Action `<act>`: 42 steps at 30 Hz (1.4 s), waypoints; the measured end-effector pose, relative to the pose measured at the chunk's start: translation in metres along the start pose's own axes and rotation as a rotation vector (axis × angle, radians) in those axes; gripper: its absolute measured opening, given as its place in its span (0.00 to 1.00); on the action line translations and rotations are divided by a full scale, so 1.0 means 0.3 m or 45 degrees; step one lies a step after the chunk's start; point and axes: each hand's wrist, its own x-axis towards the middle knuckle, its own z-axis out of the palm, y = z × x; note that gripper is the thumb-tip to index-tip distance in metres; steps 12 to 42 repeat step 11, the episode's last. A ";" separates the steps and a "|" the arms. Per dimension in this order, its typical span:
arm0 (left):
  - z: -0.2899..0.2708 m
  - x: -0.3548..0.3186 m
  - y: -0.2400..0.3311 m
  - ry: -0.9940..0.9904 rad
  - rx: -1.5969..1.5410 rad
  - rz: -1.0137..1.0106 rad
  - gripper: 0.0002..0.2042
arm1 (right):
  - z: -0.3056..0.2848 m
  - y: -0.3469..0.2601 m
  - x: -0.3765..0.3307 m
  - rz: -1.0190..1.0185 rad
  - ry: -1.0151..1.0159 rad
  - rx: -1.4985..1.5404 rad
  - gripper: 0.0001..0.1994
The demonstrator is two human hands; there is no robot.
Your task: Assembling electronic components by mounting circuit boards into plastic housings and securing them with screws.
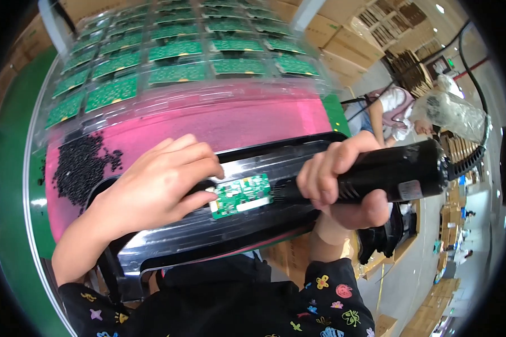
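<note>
A green circuit board (pixel 242 196) with white parts lies in a long, glossy black plastic housing (pixel 168 238) in front of me. My left hand (pixel 163 180) reaches over the housing, its thumb and bent fingers gripping the board's left end. In my right hand (pixel 343 180) is a black electric screwdriver (pixel 396 171), held almost level with its nose pointing left at the board's right end. The cord leaves its back end at the right. Shadow and my fingers hide the driver's tip, so I cannot tell whether it touches a screw.
A heap of small black screws (pixel 78 168) sits on the pink mat (pixel 219 121) at left. Behind it, clear plastic trays (pixel 202 84) carry several green boards (pixel 177 49). More black housings (pixel 376 230) stand in a box at right. Another person (pixel 393 112) sits beyond, among cardboard boxes.
</note>
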 end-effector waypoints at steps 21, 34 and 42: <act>-0.004 0.005 0.064 0.022 0.066 -0.088 0.13 | 0.013 0.055 0.012 0.031 -0.037 -0.263 0.19; -0.004 0.005 0.064 0.022 0.066 -0.088 0.13 | 0.013 0.055 0.012 0.031 -0.037 -0.263 0.19; -0.004 0.005 0.064 0.022 0.066 -0.088 0.13 | 0.013 0.055 0.012 0.031 -0.037 -0.263 0.19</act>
